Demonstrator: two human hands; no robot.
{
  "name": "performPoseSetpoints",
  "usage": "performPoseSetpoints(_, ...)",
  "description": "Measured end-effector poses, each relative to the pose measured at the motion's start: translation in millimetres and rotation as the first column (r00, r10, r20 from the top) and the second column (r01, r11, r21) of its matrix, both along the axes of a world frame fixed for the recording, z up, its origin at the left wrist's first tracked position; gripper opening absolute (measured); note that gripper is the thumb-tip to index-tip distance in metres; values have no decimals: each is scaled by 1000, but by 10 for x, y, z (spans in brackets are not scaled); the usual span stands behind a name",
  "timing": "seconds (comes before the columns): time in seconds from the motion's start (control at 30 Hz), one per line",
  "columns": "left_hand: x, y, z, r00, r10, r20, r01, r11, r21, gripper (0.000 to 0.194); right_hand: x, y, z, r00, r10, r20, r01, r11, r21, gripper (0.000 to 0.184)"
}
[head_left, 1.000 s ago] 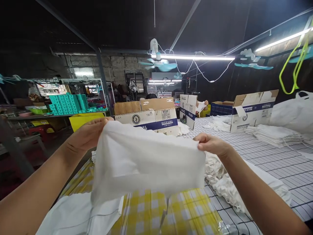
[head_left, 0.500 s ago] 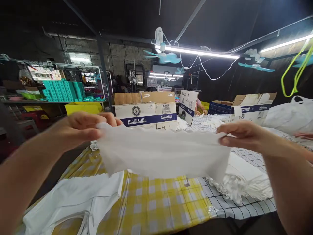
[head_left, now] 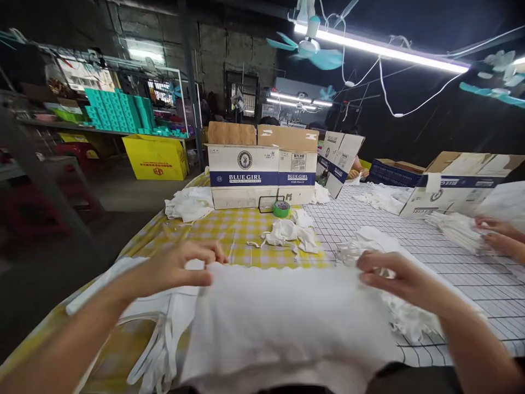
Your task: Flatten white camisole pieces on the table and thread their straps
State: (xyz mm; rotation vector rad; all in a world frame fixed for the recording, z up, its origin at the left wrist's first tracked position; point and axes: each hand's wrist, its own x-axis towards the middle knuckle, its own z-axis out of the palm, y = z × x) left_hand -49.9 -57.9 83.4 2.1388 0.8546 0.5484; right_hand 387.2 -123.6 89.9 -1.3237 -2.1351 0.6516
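Held cloth: thin, soft white fabric piece (head_left: pixel 287 317), roughly rectangular, wavy top edge, spread above the table's near edge
Left hand (head_left: pixel 184 269): pinches its top left corner
Right hand (head_left: pixel 396 276): pinches its top right corner
Table cover: yellow-and-white checked cloth (head_left: pixel 241 227), creased
Carton: white-and-blue cardboard box (head_left: pixel 262 178), flaps up
Change: fabric lower, nearer the body than half a second ago; round green tape roll (head_left: pixel 281 208) now visible

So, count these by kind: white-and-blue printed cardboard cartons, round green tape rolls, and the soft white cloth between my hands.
White-and-blue cardboard cartons: 3
Round green tape roll: 1
Spread white cloth: 1
Total: 5
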Motion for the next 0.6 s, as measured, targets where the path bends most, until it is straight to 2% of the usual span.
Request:
performPoseSetpoints(0.07,182,104,-502,986,102,-135,-99,995,27,28,-138,289,-624,992,-4,126,15,997,-82,16)
performPoseSetpoints(0.13,303,289,-1065,937,218,-273,-211,976,53,29,-214,526,-1192,985,-76,157,94,989,-111,20)
performPoseSetpoints(0.2,384,465,-1519,901,285,-327,-276,958,75,26,-242,708,-1599,980,-112,165,133,984,-122,17)
performPoseSetpoints(0.23,411,537,-1671,891,310,-333,-301,950,78,25,-244,781,-1731,977,-130,168,151,981,-123,14)
performPoseSetpoints(0.27,432,598,-1772,885,331,-329,-323,943,81,23,-241,846,-1820,974,-144,172,167,978,-122,12)
performPoseSetpoints(0.33,456,691,-1850,873,371,-317,-364,928,83,18,-229,954,-1901,967,-175,185,199,973,-120,11)
performPoseSetpoints(0.5,490,862,-1827,846,436,-307,-430,898,90,9,-224,1148,-1938,950,-216,227,245,964,-105,18)
performPoseSetpoints(0.6,511,930,-1863,833,460,-306,-448,887,114,8,-236,1217,-1994,941,-247,232,268,961,-65,17)
